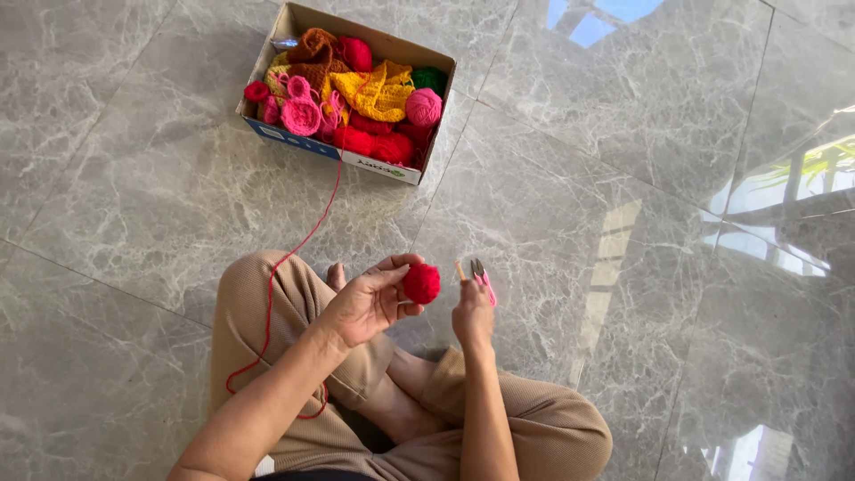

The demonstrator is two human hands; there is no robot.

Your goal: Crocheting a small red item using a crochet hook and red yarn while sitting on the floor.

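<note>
My left hand [370,301] holds a small round red crochet piece [421,283] between thumb and fingers, above my crossed legs. A red yarn strand [283,258] runs from the box across the floor and over my left knee. My right hand [472,312] grips small pink-handled thread snips [482,278] and a thin crochet hook [460,270], tips pointing up, just right of the red piece.
An open cardboard box [267,134] stands on the grey marble floor ahead, filled with yarn balls and crochet pieces in red, pink, yellow, orange and green. I sit cross-legged in tan trousers [543,428]. Window reflections shine on the tiles [784,196] at right.
</note>
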